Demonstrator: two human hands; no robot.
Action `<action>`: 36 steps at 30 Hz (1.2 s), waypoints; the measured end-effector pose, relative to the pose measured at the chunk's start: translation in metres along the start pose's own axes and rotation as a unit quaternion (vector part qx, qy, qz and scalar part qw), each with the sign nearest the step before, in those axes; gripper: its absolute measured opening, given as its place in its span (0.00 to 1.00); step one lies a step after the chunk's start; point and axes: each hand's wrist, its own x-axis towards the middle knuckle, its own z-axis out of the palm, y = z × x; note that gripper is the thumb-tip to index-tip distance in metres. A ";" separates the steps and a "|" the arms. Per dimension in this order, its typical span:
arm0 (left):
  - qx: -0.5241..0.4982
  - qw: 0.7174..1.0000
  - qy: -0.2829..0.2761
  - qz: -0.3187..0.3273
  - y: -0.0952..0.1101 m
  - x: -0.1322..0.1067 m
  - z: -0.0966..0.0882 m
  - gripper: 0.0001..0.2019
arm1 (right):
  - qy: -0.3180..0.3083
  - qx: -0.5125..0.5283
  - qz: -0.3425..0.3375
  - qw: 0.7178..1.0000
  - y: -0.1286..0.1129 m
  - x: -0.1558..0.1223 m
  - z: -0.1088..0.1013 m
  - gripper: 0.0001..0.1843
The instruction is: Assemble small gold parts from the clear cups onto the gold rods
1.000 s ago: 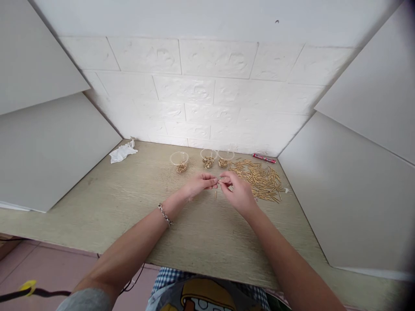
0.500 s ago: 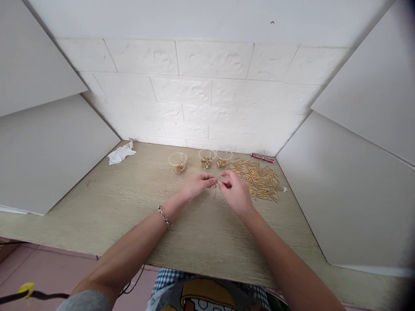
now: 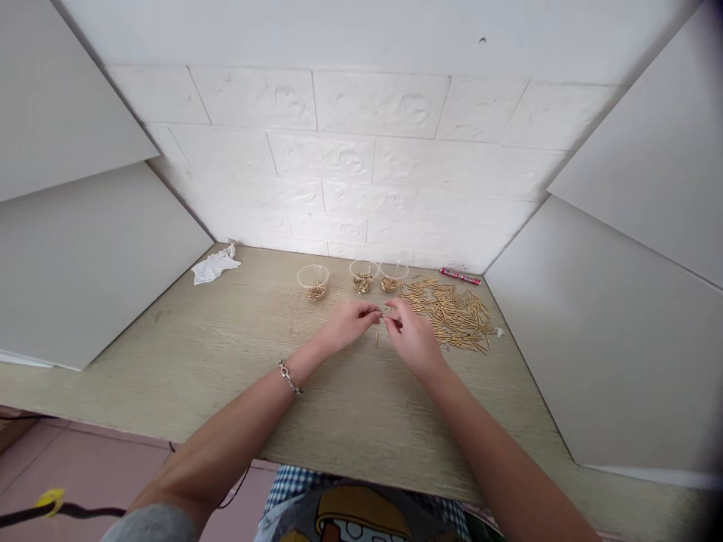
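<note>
My left hand [image 3: 351, 322] and my right hand [image 3: 411, 336] meet over the middle of the wooden table [image 3: 226, 354], fingertips pinched together on a small gold part too tiny to make out. A single gold pin [image 3: 376, 340] lies on the table just below the fingertips. A heap of thin gold pins [image 3: 455, 309] is spread to the right of my right hand. Behind the hands stand three small clear cups: one on the left [image 3: 313, 281], one in the middle [image 3: 363, 276] and one on the right [image 3: 393, 276], each with small gold parts inside. A bracelet sits on my left wrist.
A crumpled white tissue [image 3: 213, 265] lies at the table's back left. A red pen-like object [image 3: 460, 276] rests against the white brick wall at the back right. White panels close off both sides of the table. A dark cable hangs below the front edge at left.
Both hands stay pinched together at the same spot; only small finger movements and a slight shift of the camera.
</note>
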 end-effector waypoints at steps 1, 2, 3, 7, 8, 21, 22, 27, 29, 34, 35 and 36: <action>0.017 1.000 -0.002 0.007 0.000 0.000 0.000 0.12 | -0.004 -0.010 -0.007 1.000 0.000 0.000 0.000 0.15; 0.037 0.999 -0.006 0.016 0.000 0.000 0.000 0.12 | -0.007 -0.019 -0.013 1.000 0.000 0.000 0.000 0.15; 0.053 0.998 -0.009 0.023 0.000 0.000 0.000 0.13 | -0.011 -0.027 -0.018 0.999 0.000 0.000 -0.001 0.15; 0.055 0.998 -0.017 0.030 -0.002 0.001 0.000 0.13 | -0.023 -0.038 -0.025 0.999 0.000 0.001 -0.002 0.16; 0.047 0.998 -0.019 0.030 -0.003 0.002 0.000 0.13 | -0.023 -0.034 -0.026 0.999 0.001 0.001 -0.002 0.16; -0.218 0.974 -0.053 -0.033 0.002 0.002 -0.004 0.10 | -0.002 0.259 0.101 0.960 0.007 0.008 0.001 0.15; -0.231 0.971 -0.049 -0.038 0.002 0.002 -0.003 0.10 | -0.004 0.272 0.110 0.956 0.008 0.008 0.002 0.14; -0.246 0.968 -0.048 -0.032 0.000 0.002 -0.001 0.10 | -0.073 0.346 0.138 0.925 0.007 0.008 0.005 0.16; -0.247 0.967 -0.054 -0.030 -0.001 0.002 0.000 0.10 | -0.079 0.361 0.141 0.919 0.005 0.008 0.005 0.18; -0.272 0.959 -0.045 -0.057 0.001 0.001 0.003 0.15 | -0.050 0.344 0.147 0.926 0.002 0.007 0.006 0.19; -0.278 0.958 -0.045 -0.057 0.001 0.001 0.004 0.16 | -0.045 0.336 0.146 0.929 0.001 0.007 0.005 0.20; -0.284 0.956 -0.049 -0.055 0.001 0.000 0.005 0.17 | -0.042 0.328 0.145 0.933 0.001 0.006 0.005 0.21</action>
